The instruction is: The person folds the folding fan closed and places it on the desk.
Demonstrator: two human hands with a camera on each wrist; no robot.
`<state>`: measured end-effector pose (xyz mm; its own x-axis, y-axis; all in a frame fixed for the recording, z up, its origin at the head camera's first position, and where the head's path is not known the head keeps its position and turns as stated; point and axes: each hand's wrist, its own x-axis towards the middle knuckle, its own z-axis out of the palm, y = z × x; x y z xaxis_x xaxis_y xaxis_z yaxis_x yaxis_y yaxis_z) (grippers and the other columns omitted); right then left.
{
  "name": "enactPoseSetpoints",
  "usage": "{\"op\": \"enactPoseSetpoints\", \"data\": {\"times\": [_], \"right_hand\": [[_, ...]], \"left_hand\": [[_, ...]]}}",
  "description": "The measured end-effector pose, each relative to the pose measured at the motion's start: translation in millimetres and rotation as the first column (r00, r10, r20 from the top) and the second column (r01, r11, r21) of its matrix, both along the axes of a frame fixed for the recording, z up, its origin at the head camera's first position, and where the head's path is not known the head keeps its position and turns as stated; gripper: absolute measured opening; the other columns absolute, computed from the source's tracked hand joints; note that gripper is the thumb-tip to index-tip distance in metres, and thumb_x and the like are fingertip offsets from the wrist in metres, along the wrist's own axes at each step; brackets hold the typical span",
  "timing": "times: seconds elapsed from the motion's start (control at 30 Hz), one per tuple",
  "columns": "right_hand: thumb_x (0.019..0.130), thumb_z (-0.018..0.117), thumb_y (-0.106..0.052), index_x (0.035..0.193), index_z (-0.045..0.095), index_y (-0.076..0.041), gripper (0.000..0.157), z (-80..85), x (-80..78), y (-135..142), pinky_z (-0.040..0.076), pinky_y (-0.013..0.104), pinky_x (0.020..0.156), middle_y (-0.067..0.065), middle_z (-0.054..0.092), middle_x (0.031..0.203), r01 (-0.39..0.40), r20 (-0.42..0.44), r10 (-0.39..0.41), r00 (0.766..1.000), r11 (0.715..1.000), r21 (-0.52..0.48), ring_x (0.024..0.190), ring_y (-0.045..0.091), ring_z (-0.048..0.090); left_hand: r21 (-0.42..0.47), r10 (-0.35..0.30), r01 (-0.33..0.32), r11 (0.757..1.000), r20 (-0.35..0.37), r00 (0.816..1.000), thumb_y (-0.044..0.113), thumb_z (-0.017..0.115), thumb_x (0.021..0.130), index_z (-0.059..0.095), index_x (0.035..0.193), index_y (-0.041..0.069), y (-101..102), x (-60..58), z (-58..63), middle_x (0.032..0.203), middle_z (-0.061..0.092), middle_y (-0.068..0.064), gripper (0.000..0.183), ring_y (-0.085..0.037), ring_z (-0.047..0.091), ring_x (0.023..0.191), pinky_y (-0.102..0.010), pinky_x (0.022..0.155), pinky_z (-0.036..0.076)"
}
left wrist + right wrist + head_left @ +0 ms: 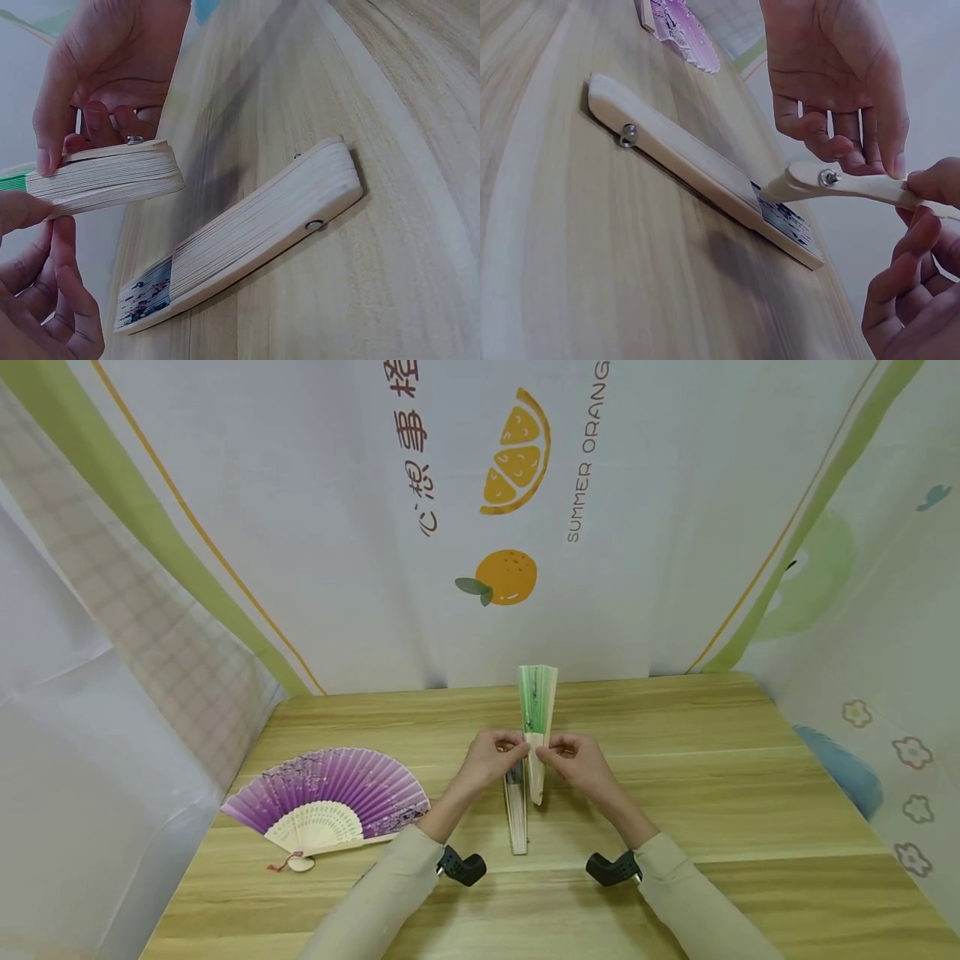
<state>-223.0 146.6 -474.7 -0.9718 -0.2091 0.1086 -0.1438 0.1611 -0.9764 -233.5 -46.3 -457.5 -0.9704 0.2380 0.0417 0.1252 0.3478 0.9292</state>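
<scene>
A green folding fan, nearly folded up, is held upright above the table between both hands. My left hand pinches its pale ribs from the left between thumb and fingers. From the right, my right hand pinches the ribs at about the same height. Below the hands, a second folding fan lies folded on the wood, with dark patterned cloth and pale ribs. A metal pivot shows near the green fan's lower end.
A purple folding fan lies spread out on the table's left side, with a red tassel at its base. The wooden table meets a printed white curtain at the back. More cloth hangs at both sides.
</scene>
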Motion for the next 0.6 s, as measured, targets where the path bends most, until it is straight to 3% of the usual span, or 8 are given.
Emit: {"op": "enactPoseSetpoints", "data": {"times": [0.37,0.6], "right_hand": [[0.096,0.073,-0.013,0.095,0.068,0.005,0.018,-1.3,0.8,0.5,0.04,0.024,0.057,0.005,0.055,0.074,0.018,-0.011,-0.017,1.0,1.0,0.009,0.066,0.015,0.047],[0.096,0.072,-0.011,0.095,0.068,0.005,0.017,-0.8,0.7,1.4,0.039,0.024,0.056,0.004,0.055,0.073,0.026,-0.01,-0.026,1.0,1.0,0.005,0.065,0.014,0.047]], "left_hand": [[0.01,-0.027,0.027,1.0,-0.027,0.999,0.01,0.069,0.098,0.074,0.098,-0.003,1.6,0.1,0.2,0.1,0.07,-0.009,0.014,-0.019,0.062,0.087,-0.027,0.068,0.049],[0.035,-0.033,0.034,0.999,-0.006,0.999,0.01,0.068,0.099,0.073,0.101,-0.005,1.6,0.5,1.7,0.097,0.069,-0.008,0.016,-0.018,0.061,0.085,-0.028,0.069,0.05]]}}
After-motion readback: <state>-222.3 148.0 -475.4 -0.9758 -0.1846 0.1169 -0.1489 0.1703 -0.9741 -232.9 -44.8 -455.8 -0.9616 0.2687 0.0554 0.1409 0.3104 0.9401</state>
